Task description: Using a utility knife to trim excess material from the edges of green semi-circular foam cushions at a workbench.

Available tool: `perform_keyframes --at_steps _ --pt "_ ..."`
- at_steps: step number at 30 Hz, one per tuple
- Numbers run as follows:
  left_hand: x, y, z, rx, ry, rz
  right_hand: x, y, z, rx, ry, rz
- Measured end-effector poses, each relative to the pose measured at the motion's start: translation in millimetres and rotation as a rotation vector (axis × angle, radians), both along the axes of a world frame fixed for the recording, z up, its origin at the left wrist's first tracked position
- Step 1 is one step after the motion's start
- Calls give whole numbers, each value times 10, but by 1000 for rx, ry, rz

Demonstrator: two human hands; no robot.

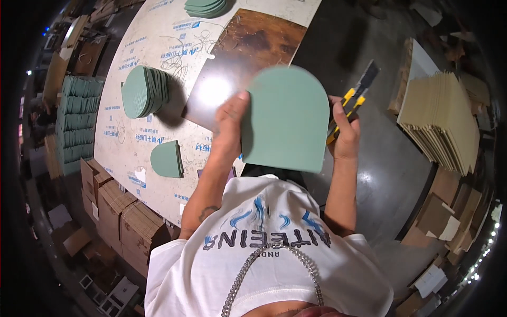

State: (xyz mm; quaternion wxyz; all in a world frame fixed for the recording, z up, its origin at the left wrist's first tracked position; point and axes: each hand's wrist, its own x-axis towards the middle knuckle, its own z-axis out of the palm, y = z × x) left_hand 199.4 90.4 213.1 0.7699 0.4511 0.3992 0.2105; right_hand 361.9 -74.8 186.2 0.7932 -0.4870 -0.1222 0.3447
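A flat green panel (285, 119) with one rounded end is raised in front of my chest, its curved end pointing away from me. My left hand (231, 117) grips its left edge, the thumb lying along the near face. In my right hand (346, 129) is a yellow and black utility knife (353, 99), its dark end pointing up and away. That same hand is against the panel's right edge; fingers behind the panel are hidden. To the left, a stack of similar green panels (138, 92) stands on the table, with a smaller green piece (166, 159) nearer me.
The white table (124, 140) carries a brown glossy board (259, 39), loose thread-like scraps and another green stack (205, 6) at the far edge. Bundled cardboard (140, 219) stands along the table's left side. Stacked tan sheets (441, 121) are at the right, beyond dark floor.
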Motion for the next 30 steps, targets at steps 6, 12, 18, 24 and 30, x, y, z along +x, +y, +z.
perform_keyframes --at_steps 6,12,18,24,30 --pt "-195 -93 538 57 -284 252 -289 -249 321 231 -54 117" --pt "-436 -206 655 167 -293 294 -446 -314 492 185 -98 191" --pt "-600 -210 617 538 -218 319 -534 -294 562 289 -8 218" --pt "-757 -198 464 1193 125 305 -575 -227 673 195 -143 206" --pt "-690 -257 680 730 -86 392 -605 -235 836 55 -111 171"
